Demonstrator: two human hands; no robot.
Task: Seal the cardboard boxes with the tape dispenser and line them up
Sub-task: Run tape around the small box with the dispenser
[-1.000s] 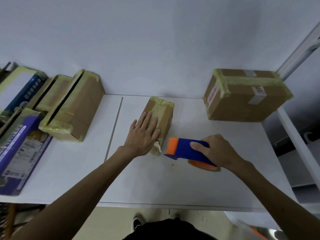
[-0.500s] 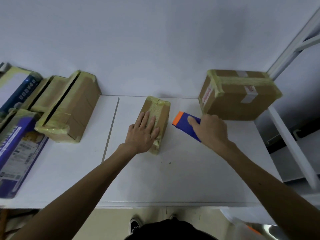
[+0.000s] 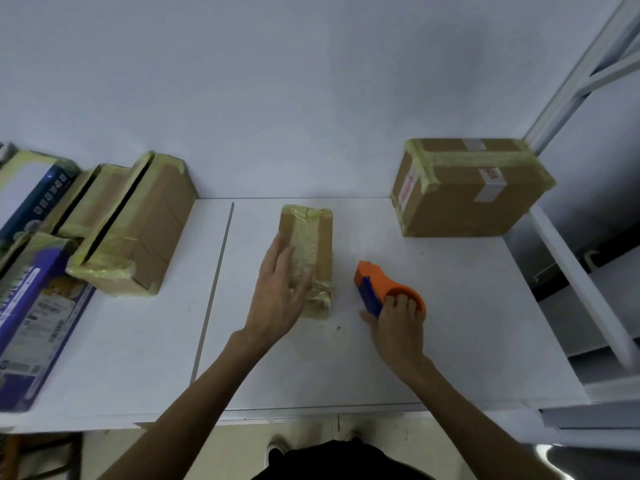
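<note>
Head view: a white surface runs along a pale wall; a small box, wrapped in yellowish tape along its top and both ends, lies near the middle with its long side pointing at the wall; the left hand rests flat on its near left part, fingers straight and close together, gripping nothing. Just right of that box, apart from it, the dispenser lies on the surface, orange and blue, its narrow nose pointing away from the person; the right hand holds it at the round near end, fingers curled over the orange rim, thumb on the blue side.

A big box stands at the far right corner against the wall, well apart from the hands, taped in yellow round its top edges, with a grey strip and a red-printed label on it. On the left, past a thin seam in the surface, two taped brown boxes lie side by side, touching; further left are printed boxes in blue and purple, partly cut off by the edge. A white rack rises at the right; the person's shoes show below the near edge.
</note>
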